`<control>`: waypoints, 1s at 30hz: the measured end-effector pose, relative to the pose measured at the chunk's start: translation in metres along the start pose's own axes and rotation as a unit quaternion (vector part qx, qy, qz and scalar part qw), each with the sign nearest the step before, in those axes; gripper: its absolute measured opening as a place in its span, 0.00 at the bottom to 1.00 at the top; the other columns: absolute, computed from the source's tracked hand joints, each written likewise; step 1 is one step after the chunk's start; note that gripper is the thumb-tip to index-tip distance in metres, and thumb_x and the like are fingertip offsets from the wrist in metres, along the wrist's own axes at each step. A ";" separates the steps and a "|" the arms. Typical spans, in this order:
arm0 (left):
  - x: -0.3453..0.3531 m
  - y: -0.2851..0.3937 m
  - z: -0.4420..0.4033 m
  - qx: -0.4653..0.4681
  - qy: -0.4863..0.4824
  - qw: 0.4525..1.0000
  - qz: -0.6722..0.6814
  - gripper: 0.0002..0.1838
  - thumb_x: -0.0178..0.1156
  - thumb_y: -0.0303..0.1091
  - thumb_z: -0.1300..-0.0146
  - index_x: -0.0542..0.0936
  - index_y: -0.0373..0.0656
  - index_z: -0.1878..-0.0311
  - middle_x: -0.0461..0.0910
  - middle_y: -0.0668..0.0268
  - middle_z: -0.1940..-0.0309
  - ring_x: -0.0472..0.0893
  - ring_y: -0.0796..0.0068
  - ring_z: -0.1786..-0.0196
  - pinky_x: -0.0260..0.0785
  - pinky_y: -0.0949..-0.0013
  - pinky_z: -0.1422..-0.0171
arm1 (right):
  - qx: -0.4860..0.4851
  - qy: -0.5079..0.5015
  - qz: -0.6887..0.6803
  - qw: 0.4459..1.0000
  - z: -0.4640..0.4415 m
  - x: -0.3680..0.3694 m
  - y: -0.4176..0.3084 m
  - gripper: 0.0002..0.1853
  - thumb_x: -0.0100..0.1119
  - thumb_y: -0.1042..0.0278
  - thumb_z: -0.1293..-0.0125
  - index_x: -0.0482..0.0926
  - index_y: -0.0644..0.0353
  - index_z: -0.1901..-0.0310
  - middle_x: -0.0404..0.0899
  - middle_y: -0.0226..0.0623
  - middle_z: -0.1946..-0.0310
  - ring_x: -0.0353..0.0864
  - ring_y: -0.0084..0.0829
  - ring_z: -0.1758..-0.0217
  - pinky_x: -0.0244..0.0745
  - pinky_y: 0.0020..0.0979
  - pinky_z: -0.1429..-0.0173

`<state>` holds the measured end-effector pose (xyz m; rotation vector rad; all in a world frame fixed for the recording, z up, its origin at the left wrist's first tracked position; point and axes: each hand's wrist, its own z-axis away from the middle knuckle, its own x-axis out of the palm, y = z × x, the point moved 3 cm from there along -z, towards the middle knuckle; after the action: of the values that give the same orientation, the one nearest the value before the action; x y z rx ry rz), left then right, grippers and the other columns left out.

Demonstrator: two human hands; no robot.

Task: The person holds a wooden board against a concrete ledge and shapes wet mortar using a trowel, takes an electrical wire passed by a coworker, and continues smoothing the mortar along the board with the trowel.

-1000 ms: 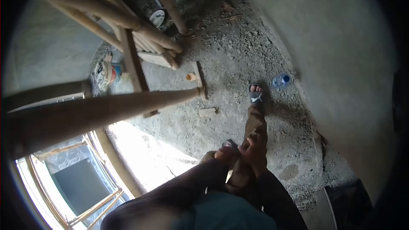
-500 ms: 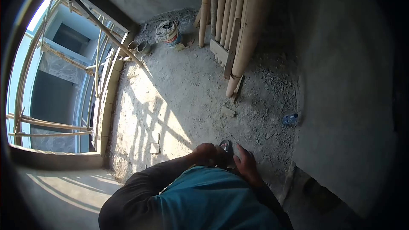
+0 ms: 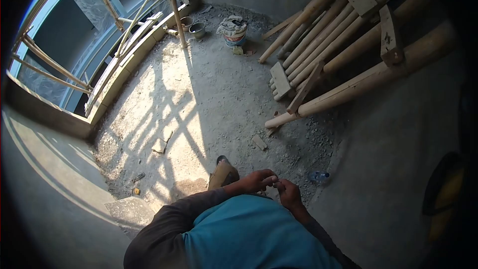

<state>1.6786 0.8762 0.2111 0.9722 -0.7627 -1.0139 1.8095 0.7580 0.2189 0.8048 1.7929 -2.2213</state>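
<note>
Left hand has met right hand — fingers together; floor spreads between two bowls and one bottle near wall's edge.

Plain grey walls border a dusty floor strewn with rubble. Beside a wide opening with a pale sill, sunlight lies in bright patches, crossed by slanting shadows; bamboo poles show outside.

The gritty concrete floor lay partly in barred sunlight. On it stood a cloth-topped bucket, with two bowls nearby, and a plastic bottle lay near the wall.
</note>
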 end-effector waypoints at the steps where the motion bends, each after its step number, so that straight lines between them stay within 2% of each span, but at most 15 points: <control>1: -0.013 -0.001 0.002 0.007 0.015 1.000 0.010 0.20 0.50 0.46 0.27 0.75 0.38 0.45 0.81 0.64 0.61 0.79 0.77 0.63 0.75 0.68 0.57 | -0.010 -0.014 0.009 1.000 -0.013 0.004 -0.011 0.14 0.53 0.60 0.30 0.80 0.63 0.58 0.83 0.45 0.67 0.84 0.39 0.63 0.76 0.36 0.60; 3: -0.045 0.003 0.005 0.110 0.012 0.994 -0.008 0.19 0.55 0.42 0.29 0.76 0.39 0.43 0.81 0.63 0.59 0.80 0.77 0.60 0.75 0.69 0.56 | 0.027 -0.033 -0.045 0.998 -0.044 0.016 -0.032 0.17 0.52 0.56 0.28 0.80 0.65 0.59 0.83 0.43 0.69 0.84 0.32 0.64 0.75 0.33 0.60; 7: -0.124 -0.002 0.007 0.143 0.114 0.983 0.025 0.18 0.57 0.40 0.30 0.77 0.38 0.44 0.82 0.65 0.58 0.79 0.79 0.57 0.73 0.72 0.52 | 0.008 -0.075 -0.062 0.995 -0.122 0.058 -0.055 0.21 0.50 0.52 0.28 0.80 0.66 0.61 0.82 0.40 0.71 0.82 0.28 0.65 0.75 0.32 0.61; 8: -0.143 0.000 0.012 0.123 0.126 0.980 0.087 0.16 0.56 0.40 0.30 0.78 0.38 0.47 0.81 0.67 0.60 0.78 0.80 0.59 0.72 0.74 0.55 | 0.001 -0.092 -0.050 0.994 -0.141 0.071 -0.072 0.21 0.50 0.52 0.28 0.80 0.66 0.63 0.82 0.39 0.72 0.82 0.28 0.65 0.75 0.32 0.61; 9: -0.163 0.000 0.018 0.127 0.138 0.978 0.093 0.16 0.56 0.40 0.30 0.78 0.38 0.47 0.81 0.67 0.60 0.78 0.80 0.59 0.72 0.74 0.55 | -0.007 -0.109 -0.042 0.993 -0.161 0.084 -0.087 0.22 0.50 0.51 0.28 0.80 0.65 0.64 0.82 0.38 0.73 0.82 0.28 0.66 0.75 0.32 0.61; 11: -0.208 -0.006 0.034 0.150 0.256 0.943 0.148 0.14 0.56 0.41 0.30 0.78 0.40 0.52 0.80 0.69 0.64 0.77 0.82 0.63 0.71 0.74 0.58 | -0.046 -0.143 -0.035 0.988 -0.199 0.106 -0.117 0.21 0.50 0.52 0.28 0.80 0.65 0.66 0.83 0.39 0.73 0.83 0.31 0.67 0.75 0.33 0.62; 13: -0.258 0.000 0.057 0.158 0.355 0.892 0.232 0.11 0.55 0.40 0.30 0.75 0.41 0.56 0.79 0.67 0.66 0.78 0.80 0.65 0.71 0.74 0.60 | -0.091 -0.217 0.073 0.969 -0.234 0.123 -0.141 0.20 0.51 0.52 0.29 0.81 0.61 0.65 0.83 0.41 0.71 0.84 0.40 0.64 0.75 0.38 0.60; 15: -0.304 0.010 0.087 0.146 0.435 0.868 0.192 0.11 0.54 0.38 0.29 0.72 0.39 0.56 0.79 0.65 0.66 0.79 0.77 0.66 0.72 0.73 0.61 | -0.078 -0.218 0.093 0.968 -0.262 0.137 -0.132 0.21 0.51 0.50 0.30 0.80 0.61 0.66 0.83 0.42 0.71 0.83 0.43 0.65 0.75 0.40 0.61; 17: -0.339 -0.001 0.113 0.181 0.510 0.810 0.225 0.11 0.54 0.38 0.29 0.72 0.39 0.58 0.81 0.62 0.68 0.81 0.75 0.68 0.73 0.73 0.63 | -0.046 -0.217 0.148 0.964 -0.287 0.144 -0.113 0.22 0.52 0.48 0.31 0.80 0.62 0.67 0.82 0.43 0.72 0.82 0.44 0.66 0.74 0.41 0.62; 19: -0.364 -0.017 0.142 0.190 0.568 0.758 0.257 0.09 0.57 0.36 0.31 0.72 0.40 0.59 0.80 0.62 0.69 0.78 0.78 0.73 0.76 0.72 0.64 | -0.036 -0.203 0.146 0.968 -0.300 0.147 -0.085 0.23 0.51 0.47 0.32 0.80 0.62 0.69 0.80 0.46 0.74 0.81 0.46 0.68 0.72 0.43 0.63; 21: -0.377 -0.041 0.172 0.175 0.630 0.711 0.258 0.10 0.59 0.36 0.32 0.72 0.39 0.59 0.78 0.64 0.71 0.80 0.77 0.72 0.77 0.72 0.65 | 0.020 -0.216 0.175 0.961 -0.312 0.143 -0.043 0.22 0.51 0.49 0.32 0.80 0.61 0.72 0.79 0.47 0.75 0.80 0.46 0.70 0.70 0.44 0.65; 22: -0.378 -0.051 0.187 0.149 0.666 0.687 0.249 0.11 0.60 0.36 0.33 0.72 0.38 0.59 0.78 0.64 0.72 0.80 0.76 0.72 0.76 0.74 0.67 | 0.001 -0.202 0.198 0.959 -0.314 0.137 -0.035 0.25 0.50 0.50 0.32 0.80 0.65 0.74 0.78 0.42 0.81 0.79 0.37 0.76 0.71 0.39 0.68; 24: -0.372 -0.074 0.210 0.123 0.714 0.635 0.266 0.11 0.61 0.35 0.34 0.73 0.37 0.58 0.78 0.64 0.71 0.80 0.77 0.73 0.75 0.76 0.69 | 0.002 -0.280 0.267 0.922 -0.330 0.126 0.007 0.19 0.50 0.54 0.32 0.81 0.58 0.74 0.79 0.46 0.76 0.78 0.48 0.71 0.70 0.48 0.65; 25: -0.365 -0.086 0.221 0.099 0.743 0.607 0.264 0.11 0.61 0.35 0.34 0.73 0.37 0.58 0.78 0.63 0.70 0.81 0.77 0.73 0.75 0.76 0.69 | -0.004 -0.318 0.294 0.901 -0.342 0.120 0.023 0.19 0.51 0.54 0.32 0.80 0.59 0.73 0.78 0.45 0.76 0.78 0.47 0.71 0.70 0.47 0.65; 30: -0.311 -0.108 0.249 0.003 0.841 0.475 0.258 0.11 0.65 0.33 0.39 0.75 0.37 0.60 0.78 0.68 0.72 0.78 0.81 0.71 0.74 0.76 0.67 | -0.080 -0.434 0.341 0.830 -0.518 0.112 0.061 0.19 0.51 0.53 0.32 0.79 0.61 0.69 0.76 0.39 0.76 0.77 0.38 0.72 0.71 0.44 0.66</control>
<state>1.3154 1.0698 0.1827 1.1066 0.6832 0.7284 1.8972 1.2544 0.0433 0.2274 0.9904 -1.5200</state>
